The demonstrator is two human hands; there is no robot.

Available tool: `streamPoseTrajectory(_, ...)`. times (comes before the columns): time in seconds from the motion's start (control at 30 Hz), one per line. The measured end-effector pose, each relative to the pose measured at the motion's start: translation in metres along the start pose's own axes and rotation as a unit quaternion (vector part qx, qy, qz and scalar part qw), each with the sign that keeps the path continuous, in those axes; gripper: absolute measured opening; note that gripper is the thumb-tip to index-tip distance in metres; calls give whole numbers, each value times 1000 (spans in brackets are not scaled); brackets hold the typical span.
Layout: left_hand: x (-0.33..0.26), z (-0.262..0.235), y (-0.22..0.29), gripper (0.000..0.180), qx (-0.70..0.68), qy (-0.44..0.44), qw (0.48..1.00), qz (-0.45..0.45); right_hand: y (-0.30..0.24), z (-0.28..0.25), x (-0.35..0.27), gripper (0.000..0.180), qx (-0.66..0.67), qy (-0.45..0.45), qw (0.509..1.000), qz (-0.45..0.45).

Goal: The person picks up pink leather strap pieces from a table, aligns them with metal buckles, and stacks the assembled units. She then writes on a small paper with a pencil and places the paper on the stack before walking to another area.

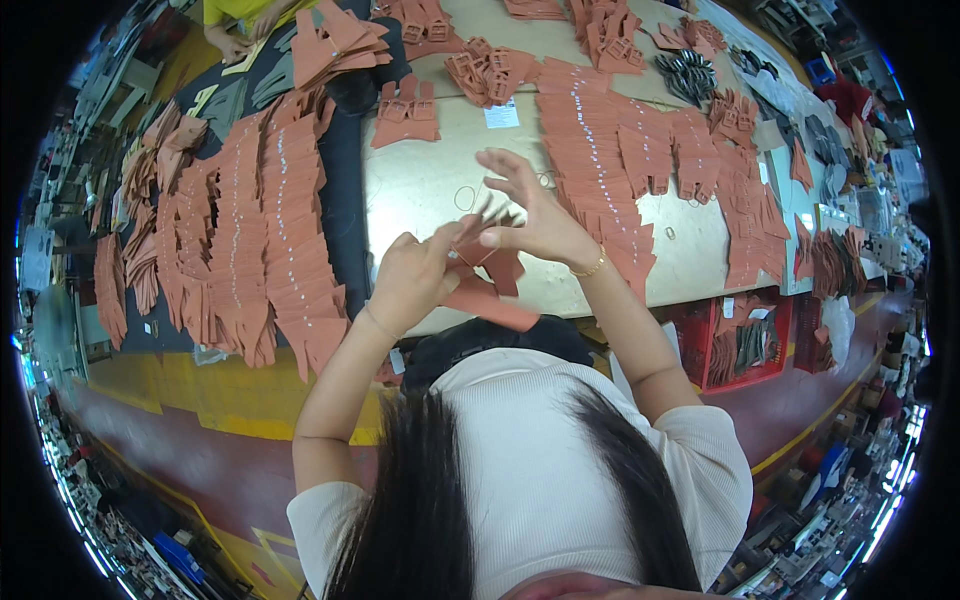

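Just above the near edge of the table, my left hand (413, 278) is closed on a small bundle of orange-brown cut pieces (503, 268). One flat strip of the bundle hangs toward my lap, and darker edges show at its top. My right hand (543, 222) is beside it on the right, fingers spread and raised, with the thumb close to the bundle. Whether that thumb touches the pieces I cannot tell. A thin line across the bundle looks like a rubber band. Behind my hands, a loose rubber band (465, 198) lies on the table (410, 190).
Long overlapping rows of orange pieces (238, 230) cover the dark surface at left; more rows (590, 150) lie at right. Strapped pieces with buckles (490, 72) sit farther back. A red crate (745, 345) stands below the table at right. Another person's hand (235, 48) works at far left.
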State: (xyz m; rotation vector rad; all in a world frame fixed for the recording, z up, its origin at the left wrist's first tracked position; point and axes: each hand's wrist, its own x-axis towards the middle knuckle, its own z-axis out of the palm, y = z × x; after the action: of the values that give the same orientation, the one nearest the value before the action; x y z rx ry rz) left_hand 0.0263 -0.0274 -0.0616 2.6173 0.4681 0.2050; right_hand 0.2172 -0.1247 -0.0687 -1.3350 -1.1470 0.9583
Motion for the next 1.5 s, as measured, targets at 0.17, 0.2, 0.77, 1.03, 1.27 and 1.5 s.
streamPoseTrajectory(0.17, 0, 7, 1, 45, 17, -1, 998, 62, -15, -3, 10, 90, -171, -98, 980, -17)
streamPoseTrajectory(0.2, 0, 8, -3, 44, 27, 2, 1000, 12, -22, -4, 6, 85, -198, -102, 974, -43)
streamPoseTrajectory(0.77, -22, 91, -76, 49, -852, -21, 474, -221, -30, -17, -64, 30, -62, 84, 994, -35)
streamPoseTrajectory(1.03, -9, 212, -125, 50, -902, 165, 193, -348, -8, -22, -94, 30, -166, 64, 984, 30)
streamPoseTrajectory(1.27, 1, 238, -118, 64, -783, 181, 346, -484, 10, -45, -119, 32, -209, 25, 974, 84)
streamPoseTrajectory(1.5, -3, 246, -100, 48, -747, 258, 265, -553, 12, -97, -112, 40, -281, -138, 943, 112)
